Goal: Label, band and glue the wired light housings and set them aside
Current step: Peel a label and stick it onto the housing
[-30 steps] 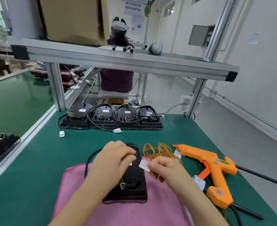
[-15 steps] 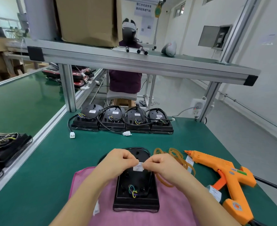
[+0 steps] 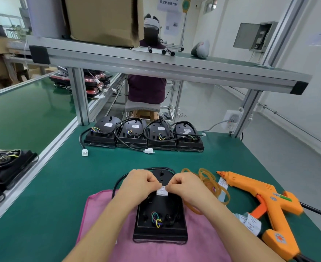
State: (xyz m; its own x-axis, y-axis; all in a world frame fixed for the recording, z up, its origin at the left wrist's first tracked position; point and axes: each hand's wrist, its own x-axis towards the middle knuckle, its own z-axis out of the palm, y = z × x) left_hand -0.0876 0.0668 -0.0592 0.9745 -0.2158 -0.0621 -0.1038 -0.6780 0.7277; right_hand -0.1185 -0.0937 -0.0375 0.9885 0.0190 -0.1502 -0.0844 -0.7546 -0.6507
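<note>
A black wired light housing [image 3: 160,222] lies on a pink cloth [image 3: 99,210] at the near edge of the green table, coloured wires showing at its lower middle. Just above it, my left hand [image 3: 139,184] and my right hand [image 3: 186,185] meet, and both pinch a small white label [image 3: 162,191] between their fingertips over the housing's upper part. The housing's black cable [image 3: 122,179] loops out to the left behind my left hand.
Several labelled housings [image 3: 144,135] stand in a row at the table's back. Tan rubber bands [image 3: 208,180] and an orange glue gun [image 3: 265,201] lie to the right, with label strips [image 3: 250,222] beside it. More housings [image 3: 3,167] sit on the left conveyor. A person sits beyond the frame.
My right hand carried the label from the right to over the housing; my left hand joined it. Now both pinch the label, held a little lower against the housing.
</note>
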